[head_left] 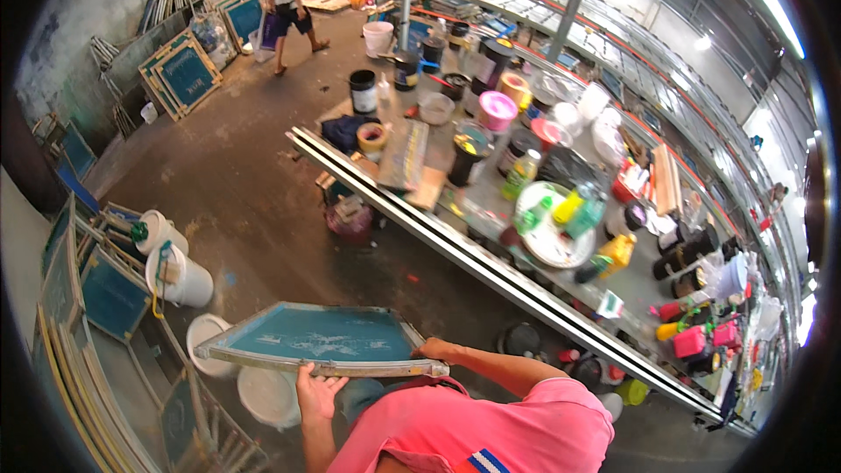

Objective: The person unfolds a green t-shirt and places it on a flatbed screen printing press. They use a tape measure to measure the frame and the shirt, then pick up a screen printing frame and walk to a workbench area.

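Note:
A screen printing frame (pixel 328 335) with a blue-green mesh and pale rails is held in front of my body, tilted. My left hand (pixel 319 391) supports its near rail from below, fingertips up against the edge. At the frame's right end my right hand (pixel 435 349) is closed around the corner. Whitish marks show in the middle of the mesh. Below the frame stand white buckets, one with a lid (pixel 269 396), partly covered by it.
A long table (pixel 385 187) crowded with ink pots, bottles and a white basin (pixel 558 250) runs along my right. More screens (pixel 114 291) and white buckets (pixel 180 277) stand at left. Screens (pixel 182 75) lean by the far wall, where a person (pixel 287 0) walks.

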A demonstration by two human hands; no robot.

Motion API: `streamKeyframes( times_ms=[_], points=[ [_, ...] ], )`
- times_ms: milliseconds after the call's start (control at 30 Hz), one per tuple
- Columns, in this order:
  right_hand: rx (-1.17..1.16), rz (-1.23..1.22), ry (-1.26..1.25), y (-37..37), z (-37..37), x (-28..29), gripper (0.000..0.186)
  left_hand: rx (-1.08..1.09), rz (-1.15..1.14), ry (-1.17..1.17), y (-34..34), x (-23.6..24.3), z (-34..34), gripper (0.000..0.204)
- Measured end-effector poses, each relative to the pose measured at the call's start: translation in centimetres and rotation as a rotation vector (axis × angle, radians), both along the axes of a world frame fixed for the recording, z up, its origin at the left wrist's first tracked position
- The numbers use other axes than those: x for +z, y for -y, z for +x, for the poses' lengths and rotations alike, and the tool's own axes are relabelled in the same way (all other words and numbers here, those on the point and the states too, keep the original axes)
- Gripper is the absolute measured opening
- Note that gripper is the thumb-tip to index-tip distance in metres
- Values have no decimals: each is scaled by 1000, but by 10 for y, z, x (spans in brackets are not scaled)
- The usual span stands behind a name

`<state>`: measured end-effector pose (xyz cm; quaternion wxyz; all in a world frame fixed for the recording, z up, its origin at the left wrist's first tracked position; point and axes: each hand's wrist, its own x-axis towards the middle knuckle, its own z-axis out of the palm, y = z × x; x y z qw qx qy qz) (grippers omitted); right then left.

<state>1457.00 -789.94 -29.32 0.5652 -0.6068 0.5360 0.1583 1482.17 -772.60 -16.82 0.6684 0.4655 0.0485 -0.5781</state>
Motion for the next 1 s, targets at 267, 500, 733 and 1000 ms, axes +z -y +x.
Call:
streamKeyframes(
  times_ms=[267, 500, 733, 1000],
  points=[
    [-16, 8, 130, 113, 247, -49, 43, 48, 24, 73, 116, -15, 241, 82],
    [215, 64, 269, 216, 445, -65, 42, 76, 106, 182, 221, 5, 419, 78],
    [-577, 817, 400, 370, 685, -63, 33, 286, 110, 223, 332, 3, 615, 83],
    [-683, 1085, 575, 552, 836, -40, 30, 515, 112, -11, 493, 6, 756, 67]
  ],
)
